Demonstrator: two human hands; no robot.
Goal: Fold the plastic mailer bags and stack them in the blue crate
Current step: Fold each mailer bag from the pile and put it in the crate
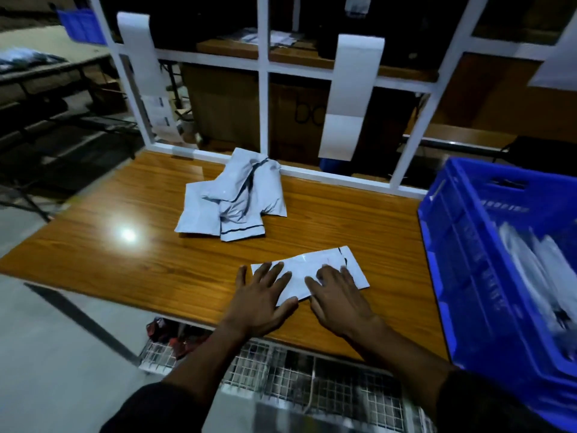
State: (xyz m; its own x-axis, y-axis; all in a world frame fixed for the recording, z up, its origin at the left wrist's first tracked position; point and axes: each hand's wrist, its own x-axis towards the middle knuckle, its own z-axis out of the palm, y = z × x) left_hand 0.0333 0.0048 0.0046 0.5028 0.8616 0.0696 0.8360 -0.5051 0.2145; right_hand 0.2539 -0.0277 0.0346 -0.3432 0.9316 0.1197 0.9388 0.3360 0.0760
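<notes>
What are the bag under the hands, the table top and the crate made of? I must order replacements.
Mailer bag: thin pale plastic film, slightly glossy and creased. Table top: wood-grain, probably laminate; it mirrors a lamp. Blue crate: ribbed moulded plastic.

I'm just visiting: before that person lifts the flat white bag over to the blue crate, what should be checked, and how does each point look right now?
1. Bag lies flat on the table: ok.
2. Left hand presses it with straight fingers: ok.
3. Right hand presses it too: ok.
4. Either hand actually gripping the bag for lifting: not ok, both lie flat.
5. Blue crate at the right, open on top, bags already inside: ok.
6. Fold finished and neat: cannot tell, hands cover part.
7. Pile of unfolded bags apart from this one: ok.
</notes>
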